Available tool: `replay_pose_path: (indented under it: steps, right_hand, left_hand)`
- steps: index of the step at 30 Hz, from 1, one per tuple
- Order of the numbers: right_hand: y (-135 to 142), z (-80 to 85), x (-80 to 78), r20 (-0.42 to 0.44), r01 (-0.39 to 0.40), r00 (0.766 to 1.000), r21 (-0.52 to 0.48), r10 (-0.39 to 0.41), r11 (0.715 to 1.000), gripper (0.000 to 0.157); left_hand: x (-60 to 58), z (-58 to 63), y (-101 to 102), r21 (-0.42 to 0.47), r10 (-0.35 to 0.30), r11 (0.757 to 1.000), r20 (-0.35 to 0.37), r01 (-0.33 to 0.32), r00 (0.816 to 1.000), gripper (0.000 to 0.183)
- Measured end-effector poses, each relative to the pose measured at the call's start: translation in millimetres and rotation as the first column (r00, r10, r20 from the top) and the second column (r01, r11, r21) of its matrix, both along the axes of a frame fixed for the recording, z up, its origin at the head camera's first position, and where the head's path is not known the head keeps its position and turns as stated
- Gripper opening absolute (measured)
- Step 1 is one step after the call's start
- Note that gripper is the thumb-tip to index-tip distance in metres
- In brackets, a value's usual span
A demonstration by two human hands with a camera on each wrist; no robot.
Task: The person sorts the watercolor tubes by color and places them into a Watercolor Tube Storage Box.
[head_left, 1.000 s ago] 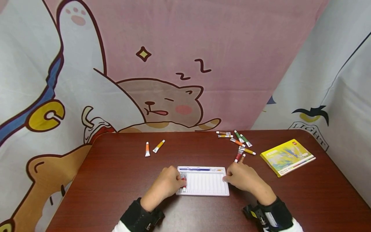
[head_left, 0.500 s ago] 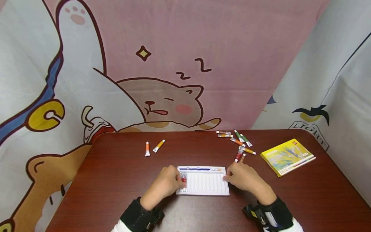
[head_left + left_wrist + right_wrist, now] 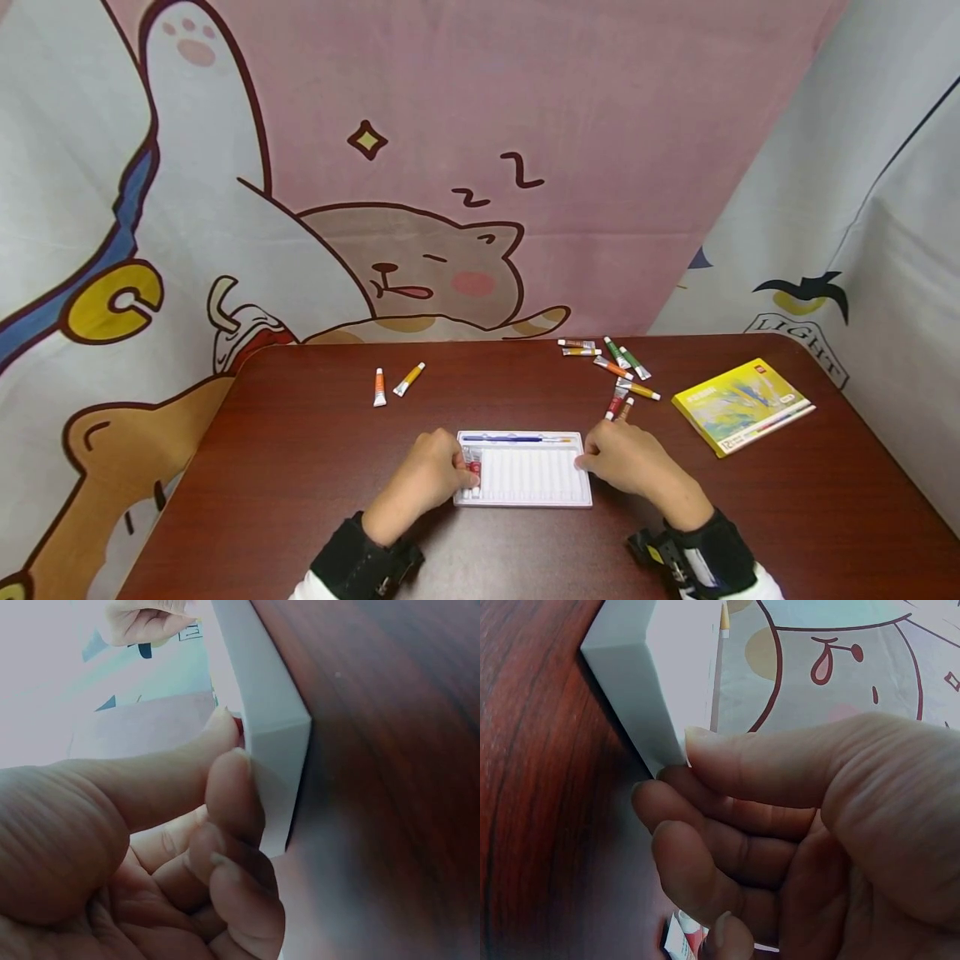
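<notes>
A white plastic paint tray (image 3: 528,475) with a ridged bed lies on the table, a blue-handled paintbrush (image 3: 506,439) in its top slot. Red-labelled paint tubes (image 3: 474,460) sit in the leftmost grooves. My left hand (image 3: 426,475) holds the tray's left edge, its thumb reaching over the rim onto the tubes; in the left wrist view the curled fingers (image 3: 234,787) lie against the outer wall. At the opposite edge my right hand (image 3: 633,458) pinches the tray's side between thumb and fingers, as the right wrist view shows at the thumb (image 3: 727,757).
An orange paint tube (image 3: 379,388) and a yellow paint tube (image 3: 408,379) lie at the back left. Several more tubes, among them a green paint tube (image 3: 635,363), are scattered beyond my right hand. A yellow paint box (image 3: 742,408) lies at the right. A printed cloth (image 3: 600,167) hangs behind the table.
</notes>
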State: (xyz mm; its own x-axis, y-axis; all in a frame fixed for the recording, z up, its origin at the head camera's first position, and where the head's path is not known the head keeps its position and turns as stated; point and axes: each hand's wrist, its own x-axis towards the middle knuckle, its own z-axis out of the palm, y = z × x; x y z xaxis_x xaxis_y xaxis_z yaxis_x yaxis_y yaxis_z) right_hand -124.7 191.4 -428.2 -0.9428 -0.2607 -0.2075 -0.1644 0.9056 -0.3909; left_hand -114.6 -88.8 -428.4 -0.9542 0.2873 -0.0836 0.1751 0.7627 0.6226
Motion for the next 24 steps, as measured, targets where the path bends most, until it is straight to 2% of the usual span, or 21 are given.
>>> replay_pose_path:
  steps: [24]
  right_hand:
    - [0.1, -0.8, -0.7, -0.036, -0.016, 0.999, 0.013, 0.016, 1.000, 0.028]
  left_hand:
    - [2.6, -2.1, 2.6, -0.008, 0.020, 1.000, -0.006, -0.020, 1.000, 0.038]
